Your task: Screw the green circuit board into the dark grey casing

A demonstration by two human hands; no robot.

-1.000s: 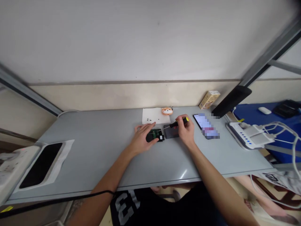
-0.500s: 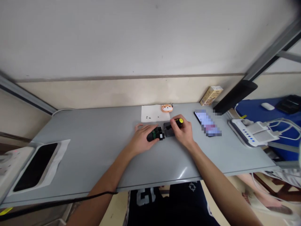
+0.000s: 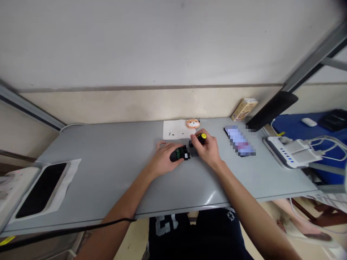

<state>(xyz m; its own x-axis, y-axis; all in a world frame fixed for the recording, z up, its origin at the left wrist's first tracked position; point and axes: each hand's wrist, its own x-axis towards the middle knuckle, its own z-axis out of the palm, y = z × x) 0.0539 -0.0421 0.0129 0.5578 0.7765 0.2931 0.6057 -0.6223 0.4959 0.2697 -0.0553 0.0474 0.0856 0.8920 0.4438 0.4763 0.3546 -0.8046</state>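
Note:
My left hand (image 3: 163, 159) is closed around a small black opened computer mouse (image 3: 175, 156), with its green circuit board showing, and holds it on the desk. In my right hand (image 3: 210, 150) is a screwdriver (image 3: 202, 137) with a black handle and a yellow end. Its tip points left at the mouse's front end; whether it touches a screw is too small to tell. Partly under my right hand lies a dark grey flat piece (image 3: 194, 153). Behind the mouse, several tiny black screws (image 3: 172, 134) rest on white paper (image 3: 177, 126).
An orange animal-faced case (image 3: 193, 123) sits at the paper's right corner. Farther right are a lit phone (image 3: 238, 140), a carton (image 3: 244, 109), a black cylinder (image 3: 272, 111) and a power strip (image 3: 284, 153) with cables. A dark phone (image 3: 42, 189) lies at the left on the grey desk (image 3: 108, 144).
My right hand and the screwdriver have shifted slightly left and up, with the handle standing steeper. My left hand still holds the mouse in about the same place.

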